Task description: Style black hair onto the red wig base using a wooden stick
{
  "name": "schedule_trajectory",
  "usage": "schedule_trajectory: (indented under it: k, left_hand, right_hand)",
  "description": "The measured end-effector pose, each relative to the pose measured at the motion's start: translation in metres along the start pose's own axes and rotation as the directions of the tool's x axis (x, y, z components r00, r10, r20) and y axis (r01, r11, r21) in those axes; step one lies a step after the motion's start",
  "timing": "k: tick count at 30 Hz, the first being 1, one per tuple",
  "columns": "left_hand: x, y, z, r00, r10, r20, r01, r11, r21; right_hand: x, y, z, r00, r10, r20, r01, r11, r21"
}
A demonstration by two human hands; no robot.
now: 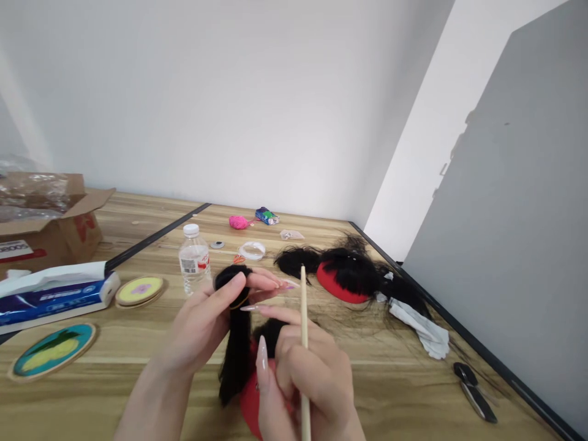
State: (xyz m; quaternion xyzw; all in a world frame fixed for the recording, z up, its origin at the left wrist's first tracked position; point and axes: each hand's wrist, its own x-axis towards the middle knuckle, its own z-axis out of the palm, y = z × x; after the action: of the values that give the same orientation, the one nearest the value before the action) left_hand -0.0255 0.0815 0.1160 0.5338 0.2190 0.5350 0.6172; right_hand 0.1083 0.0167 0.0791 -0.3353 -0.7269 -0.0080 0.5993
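My left hand (197,318) is closed around the top of a bundle of black hair (236,355). That hair is looped at the top, with a thin yellowish band around it, and its tail hangs down. In my right hand (312,367) a pale wooden stick (304,318) is held nearly upright between the fingers. My right index fingertip points at the band, close to the hair; whether it touches I cannot tell. Below both hands is a red dome-shaped base (250,404) with black hair on it, partly hidden by my right hand.
Another red base (340,286) with black hair lies behind, beside a crumpled white tissue (422,327). Black-handled clippers or scissors (475,392) lie at right. A water bottle (193,257), tissue pack (55,297), embroidery hoops (140,290) and cardboard box (59,239) stand left. Pink yarn (238,222) lies at the back.
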Motion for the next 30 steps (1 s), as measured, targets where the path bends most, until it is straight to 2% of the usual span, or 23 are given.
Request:
schedule_trajectory:
  k: [3, 7, 13, 16, 19, 26, 28, 30]
  left_hand:
    - [-0.001, -0.001, 0.002, 0.998, -0.022, 0.059, 0.02, 0.999, 0.036]
    - [-0.002, 0.0, 0.004, 0.997, -0.042, 0.072, 0.039, 0.998, 0.045]
    - [-0.001, -0.001, 0.006, 0.998, -0.021, 0.058, 0.019, 0.999, 0.032]
    - [0.001, -0.002, 0.009, 0.997, -0.003, 0.071, 0.005, 0.999, -0.038]
    - [0.002, -0.002, 0.012, 1.0, 0.007, 0.027, -0.005, 0.997, -0.08]
    - [0.006, 0.005, 0.012, 0.991, -0.008, -0.13, -0.016, 0.983, -0.183]
    - [0.007, 0.006, 0.008, 0.983, 0.018, -0.182, -0.045, 0.988, -0.145]
    - [0.009, 0.006, 0.005, 0.971, 0.056, -0.232, -0.077, 0.993, -0.084]
  right_hand:
    - [0.001, 0.0, 0.004, 0.998, -0.049, -0.031, 0.045, 0.993, -0.106]
    - [0.007, -0.001, 0.002, 0.996, -0.086, -0.003, 0.083, 0.976, -0.2]
    - [0.005, 0.016, 0.002, 0.957, -0.212, 0.197, 0.259, 0.932, -0.255]
    - [0.004, 0.021, 0.005, 0.961, -0.202, 0.188, 0.247, 0.934, -0.257]
    - [0.007, 0.018, 0.008, 0.974, -0.205, 0.096, 0.217, 0.966, -0.144]
    - [0.019, 0.004, 0.0, 0.996, -0.044, -0.081, 0.057, 0.985, 0.163]
    - [0.015, 0.0, -0.01, 0.984, 0.085, -0.155, -0.041, 0.962, 0.269]
    - [0.007, -0.004, -0.023, 0.947, 0.224, -0.232, -0.143, 0.937, 0.318]
